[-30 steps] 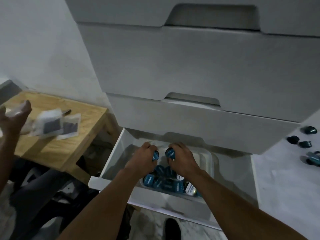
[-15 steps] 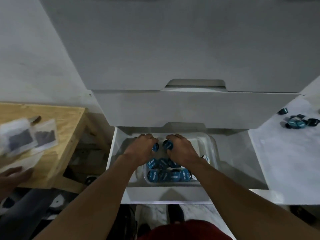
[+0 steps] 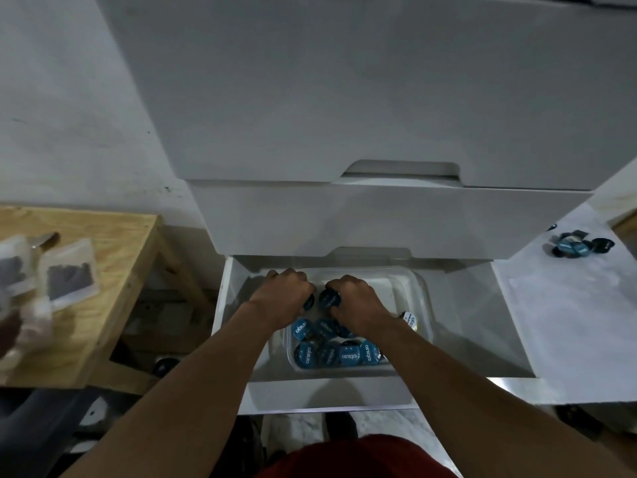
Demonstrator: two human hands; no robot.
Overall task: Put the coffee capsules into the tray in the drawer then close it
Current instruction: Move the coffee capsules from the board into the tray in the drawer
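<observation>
The bottom white drawer stands pulled out, with a clear plastic tray inside it. Several blue-lidded coffee capsules lie packed in the tray's near half. Both my hands are down inside the tray over its far half. My left hand grips a blue capsule, mostly hidden under my fingers. My right hand grips another blue capsule, its lid facing left. The two held capsules sit close together, just behind the packed ones.
More loose capsules lie on the white counter to the right. A wooden table at the left carries clear packets; another person's blurred hand is at its edge. Closed white drawers rise above.
The view has tilted down and shifted right, so the drawer is seen more from above. My hands stay in the tray with their capsules, barely moved. The other person's hand has dropped lower.
</observation>
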